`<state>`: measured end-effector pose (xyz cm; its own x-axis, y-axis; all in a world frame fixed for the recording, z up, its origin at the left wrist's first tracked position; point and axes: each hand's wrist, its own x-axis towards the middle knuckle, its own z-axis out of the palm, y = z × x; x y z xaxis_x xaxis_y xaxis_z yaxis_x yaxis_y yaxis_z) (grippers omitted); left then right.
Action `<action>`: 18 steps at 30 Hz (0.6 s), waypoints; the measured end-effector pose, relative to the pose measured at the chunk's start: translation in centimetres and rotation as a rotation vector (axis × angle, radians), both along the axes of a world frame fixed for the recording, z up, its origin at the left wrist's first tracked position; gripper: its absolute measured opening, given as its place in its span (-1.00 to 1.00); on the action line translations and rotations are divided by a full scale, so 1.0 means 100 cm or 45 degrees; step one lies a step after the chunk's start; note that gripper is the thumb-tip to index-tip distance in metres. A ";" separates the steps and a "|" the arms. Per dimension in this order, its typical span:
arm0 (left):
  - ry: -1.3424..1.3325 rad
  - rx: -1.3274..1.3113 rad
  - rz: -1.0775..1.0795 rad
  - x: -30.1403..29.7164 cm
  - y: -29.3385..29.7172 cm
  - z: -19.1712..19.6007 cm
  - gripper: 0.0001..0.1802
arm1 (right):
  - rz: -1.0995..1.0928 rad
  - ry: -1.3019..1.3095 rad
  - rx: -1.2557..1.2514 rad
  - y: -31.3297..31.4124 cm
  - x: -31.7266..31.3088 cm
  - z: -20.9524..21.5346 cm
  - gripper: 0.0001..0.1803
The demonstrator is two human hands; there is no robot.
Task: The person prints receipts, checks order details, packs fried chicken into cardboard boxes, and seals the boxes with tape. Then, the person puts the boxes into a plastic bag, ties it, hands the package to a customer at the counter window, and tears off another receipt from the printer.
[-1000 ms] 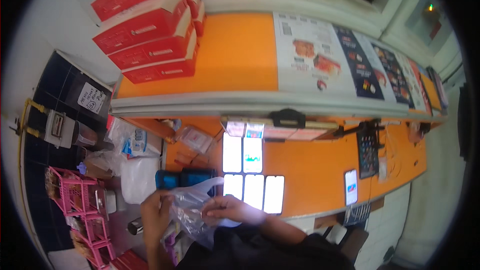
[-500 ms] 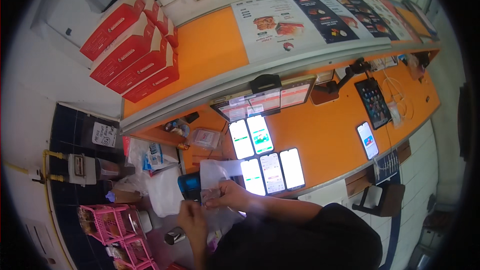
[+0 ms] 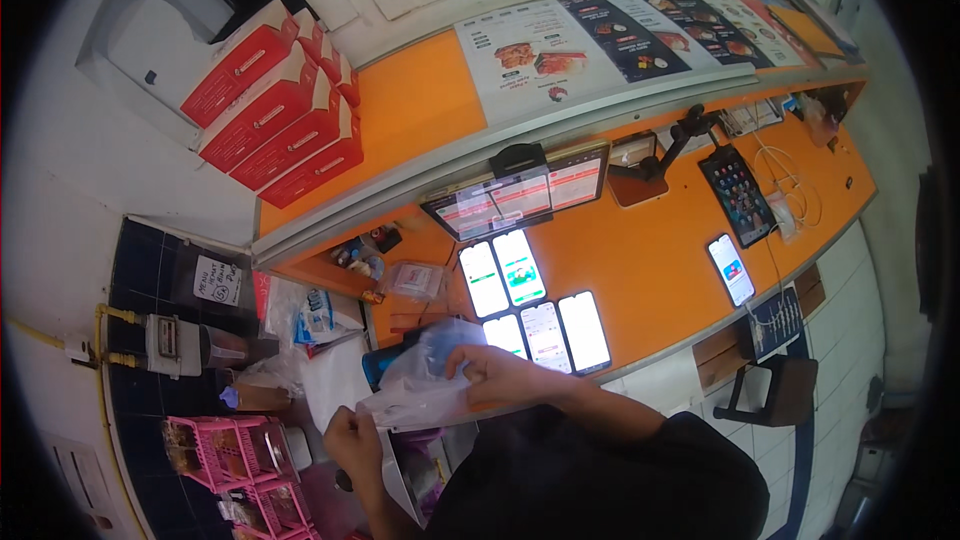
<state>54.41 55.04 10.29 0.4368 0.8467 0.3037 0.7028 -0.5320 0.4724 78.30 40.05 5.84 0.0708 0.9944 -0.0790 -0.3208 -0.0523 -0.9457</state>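
Note:
A clear plastic bag [image 3: 412, 380] stretches between my two hands, over the lower left end of the orange counter [image 3: 640, 270]. My left hand [image 3: 355, 445] is closed in a fist on the bag's near left corner. Thumb and finger of my right hand [image 3: 492, 376] pinch the bag's other side. Behind the bag, a blue and black object [image 3: 378, 364] is mostly covered. Just beyond my right hand lie several lit phones [image 3: 580, 332], one of them partly hidden by it.
A tablet on a stand [image 3: 525, 195] faces me at the counter's back. To the right are another tablet [image 3: 738, 195], a phone [image 3: 731, 270] and white cables. Red boxes [image 3: 285, 125] are stacked on the upper shelf. Pink baskets [image 3: 235, 455] stand at lower left.
My hands have moved apart, and the plastic bag between them is spread wider. My left hand has shifted left and down, my right hand slightly right. The view has shifted a little.

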 end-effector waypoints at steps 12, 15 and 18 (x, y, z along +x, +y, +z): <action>-0.096 0.175 0.316 -0.044 0.017 -0.027 -0.79 | -0.714 -0.200 0.166 -0.007 0.024 0.023 -0.83; 0.046 0.602 0.084 0.013 -0.027 0.001 -0.51 | -0.414 -0.362 0.357 0.009 0.006 0.029 -0.90; 0.221 0.630 -0.290 0.046 -0.065 0.019 -0.42 | 0.058 -0.587 0.540 0.018 -0.024 0.047 -0.78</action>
<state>59.05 48.59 12.23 0.6702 0.5006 0.5480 0.5897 -0.8075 0.0165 75.89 41.84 10.56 -0.0395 0.9354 0.3513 0.1190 0.3535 -0.9278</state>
